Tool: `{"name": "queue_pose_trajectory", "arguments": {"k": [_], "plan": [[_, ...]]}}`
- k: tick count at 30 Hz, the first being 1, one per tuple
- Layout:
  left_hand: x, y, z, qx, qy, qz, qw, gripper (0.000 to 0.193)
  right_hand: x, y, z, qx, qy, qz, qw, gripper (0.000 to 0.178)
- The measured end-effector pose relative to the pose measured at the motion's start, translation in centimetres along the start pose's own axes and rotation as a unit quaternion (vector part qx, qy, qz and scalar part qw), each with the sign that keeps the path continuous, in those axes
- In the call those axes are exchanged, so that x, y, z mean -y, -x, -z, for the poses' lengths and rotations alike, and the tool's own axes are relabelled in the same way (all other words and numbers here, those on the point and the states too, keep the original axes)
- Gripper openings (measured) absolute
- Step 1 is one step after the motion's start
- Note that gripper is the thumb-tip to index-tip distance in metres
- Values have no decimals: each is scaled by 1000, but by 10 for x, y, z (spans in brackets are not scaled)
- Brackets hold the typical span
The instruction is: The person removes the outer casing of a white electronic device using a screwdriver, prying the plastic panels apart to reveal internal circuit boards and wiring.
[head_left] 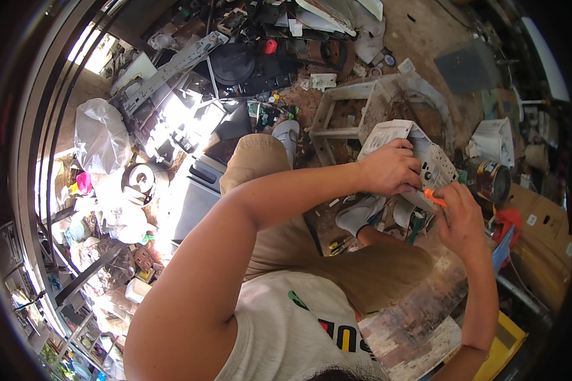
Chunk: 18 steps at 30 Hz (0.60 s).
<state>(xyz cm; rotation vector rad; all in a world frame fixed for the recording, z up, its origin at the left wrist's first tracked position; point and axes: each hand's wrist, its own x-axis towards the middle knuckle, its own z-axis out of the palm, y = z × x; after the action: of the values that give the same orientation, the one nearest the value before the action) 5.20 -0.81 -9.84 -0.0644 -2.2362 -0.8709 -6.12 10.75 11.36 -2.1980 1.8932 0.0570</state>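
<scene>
If driven at a slant or too hard, could skid off the white casing (pixel 389 131) and jab the left hand (pixel 389 169), so close to the work. Worth watching, then, the angle of the orange-handled tool (pixel 434 197), gripped in the bent fingers of the right hand (pixel 457 219). Cannot make out the tool's tip, hidden among fingers and casing edge. Find the casing right of the frame's centre, with the left hand curled over and holding it. Could also twist or tip under a push, given a boxy shape steadied by a single hand and no support plainly visible beneath. If let slip, might drop toward the foot (pixel 351 220) just below and left in the frame.

Judge the casing as thin, stiff sheet, metal or hard plastic, folded to straight edges; smooth on the broad face, peppered with holes on the end panel (pixel 442 164). Compare rough, weathered bars in the stool frame (pixel 340 133) to its left, a stained, flaking board (pixel 413 333) at lower right, flat brown cardboard (pixel 540 228) at far right, a dark cylindrical can (pixel 492 181) nearby, and a crinkled clear plastic bag (pixel 102 136) at upper left.
</scene>
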Motion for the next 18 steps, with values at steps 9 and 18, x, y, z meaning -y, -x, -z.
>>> {"name": "queue_pose_trajectory", "arguments": {"k": [9,18], "plan": [[1,0,-1,-2,2,2,1000,16,-5,0,-6,11,27,13,999,22],[0,-1,-1,-21,15,-1,1000,15,-2,8,-8,61,-40,-131,989,22]]}}
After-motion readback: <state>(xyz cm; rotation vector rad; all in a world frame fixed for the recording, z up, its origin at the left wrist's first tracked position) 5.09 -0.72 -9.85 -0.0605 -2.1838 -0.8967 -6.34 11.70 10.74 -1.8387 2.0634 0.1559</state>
